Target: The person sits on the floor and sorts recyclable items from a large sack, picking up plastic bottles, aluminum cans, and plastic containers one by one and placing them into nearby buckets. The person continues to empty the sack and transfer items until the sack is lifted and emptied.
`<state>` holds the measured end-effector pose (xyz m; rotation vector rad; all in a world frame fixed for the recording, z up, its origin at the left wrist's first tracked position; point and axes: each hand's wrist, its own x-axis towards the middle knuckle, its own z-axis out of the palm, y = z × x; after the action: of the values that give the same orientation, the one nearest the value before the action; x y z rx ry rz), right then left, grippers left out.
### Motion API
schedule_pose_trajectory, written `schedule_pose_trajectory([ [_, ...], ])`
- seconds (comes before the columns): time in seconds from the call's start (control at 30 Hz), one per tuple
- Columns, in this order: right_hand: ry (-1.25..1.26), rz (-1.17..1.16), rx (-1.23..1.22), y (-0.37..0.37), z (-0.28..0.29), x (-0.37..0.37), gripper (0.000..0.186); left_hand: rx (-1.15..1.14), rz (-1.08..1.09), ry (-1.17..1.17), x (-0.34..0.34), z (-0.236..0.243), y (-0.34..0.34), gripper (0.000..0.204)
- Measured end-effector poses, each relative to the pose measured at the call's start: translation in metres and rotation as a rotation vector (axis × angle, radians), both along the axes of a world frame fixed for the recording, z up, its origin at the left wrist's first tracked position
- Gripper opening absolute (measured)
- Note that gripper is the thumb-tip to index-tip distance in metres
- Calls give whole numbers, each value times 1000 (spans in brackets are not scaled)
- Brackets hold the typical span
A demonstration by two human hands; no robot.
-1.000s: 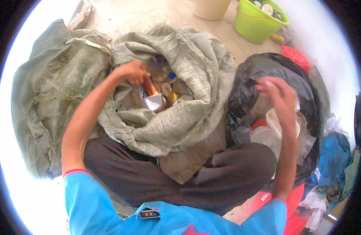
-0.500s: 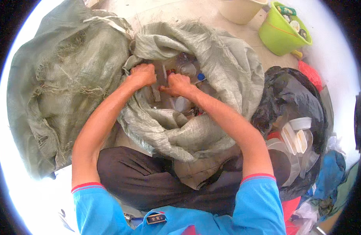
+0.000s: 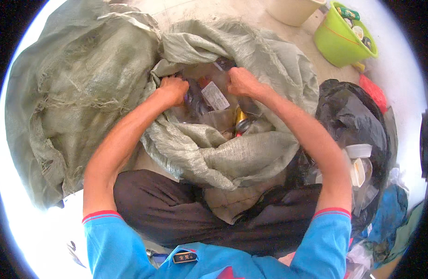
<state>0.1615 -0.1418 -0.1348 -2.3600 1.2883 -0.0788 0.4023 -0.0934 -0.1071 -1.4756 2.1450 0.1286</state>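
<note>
A woven grey-green sack (image 3: 251,156) stands in front of my crossed legs with its mouth rolled open. Both hands are inside that mouth. My left hand (image 3: 175,89) is closed at the left side, next to dark see-through plastic; what it grips is hidden. My right hand (image 3: 245,83) is also closed, over at the right side of the opening, and its fingertips do not show what they hold. Between the hands lies a white printed label (image 3: 215,96) on thin, see-through plastic. Below it, nearer me, a gold-coloured can or bottle (image 3: 241,117) sits among mixed clear plastic pieces.
A bulging woven sack (image 3: 84,97) stands at the left. On the right, a black plastic bag (image 3: 351,114) holds white food containers (image 3: 358,150). Beyond it are a lime-green bucket (image 3: 337,44) with cans and a cream bucket (image 3: 295,11). Blue plastic (image 3: 390,209) lies at the lower right.
My right hand has moved right and away from me, so the hands are farther apart. The white label and the gold item now show; the blue cap and clear cups seen before do not.
</note>
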Motion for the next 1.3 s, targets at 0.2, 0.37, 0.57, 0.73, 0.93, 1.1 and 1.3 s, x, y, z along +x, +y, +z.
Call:
schedule_pose_trajectory([
  [0.2, -119, 93, 458, 31, 15, -31, 14, 462, -39, 278, -26, 17, 8, 44],
  [0.37, -124, 109, 382, 41, 5, -42, 14, 568, -63, 533, -54, 2, 33, 45],
  [0.57, -143, 46, 288, 34, -11, -38, 15, 413, -48, 492, -73, -21, 62, 38],
  [0.73, -223, 100, 402, 23, 40, -44, 19, 516, 19, 755, -60, 17, 41, 38],
  [0.93, -232, 59, 667, 28, 83, -49, 46, 473, 304, 930, -66, 88, 16, 37],
  [1.1, -294, -50, 630, 40, 116, -61, 69, 484, 475, 1249, -64, 99, 14, 27],
  [1.3, -229, 19, 295, 69, 172, -82, 73, 301, 338, 1414, -101, 126, 20, 29],
])
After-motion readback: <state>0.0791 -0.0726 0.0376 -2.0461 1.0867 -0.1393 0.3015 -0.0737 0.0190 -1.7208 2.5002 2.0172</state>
